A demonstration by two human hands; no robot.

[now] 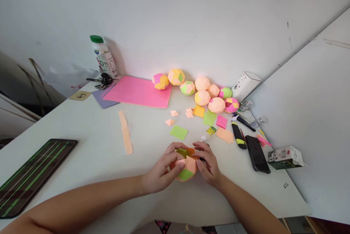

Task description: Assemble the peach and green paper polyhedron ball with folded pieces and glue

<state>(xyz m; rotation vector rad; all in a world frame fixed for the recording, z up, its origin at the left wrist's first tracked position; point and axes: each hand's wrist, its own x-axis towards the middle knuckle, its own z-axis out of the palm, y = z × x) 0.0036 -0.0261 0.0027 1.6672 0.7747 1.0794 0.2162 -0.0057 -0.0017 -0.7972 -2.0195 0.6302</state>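
My left hand (161, 170) and my right hand (208, 163) both curl round a half-built paper ball (186, 166) of peach, orange and green facets, held low over the white table (90, 153) near its front edge. Fingers of both hands press on its sides and its open top. Loose folded paper pieces (179, 132) in green, peach, yellow and pink lie just beyond the hands. A row of several finished paper balls (202, 97) sits farther back against the wall.
A pink sheet (138, 91), a purple sheet, keys and a green-capped bottle (103, 56) stand at the back left. A peach paper strip (125, 132) lies left of centre. A dark tablet (30, 175) is at the left edge. A phone (257, 153), a highlighter, pens and small cartons (287, 157) crowd the right.
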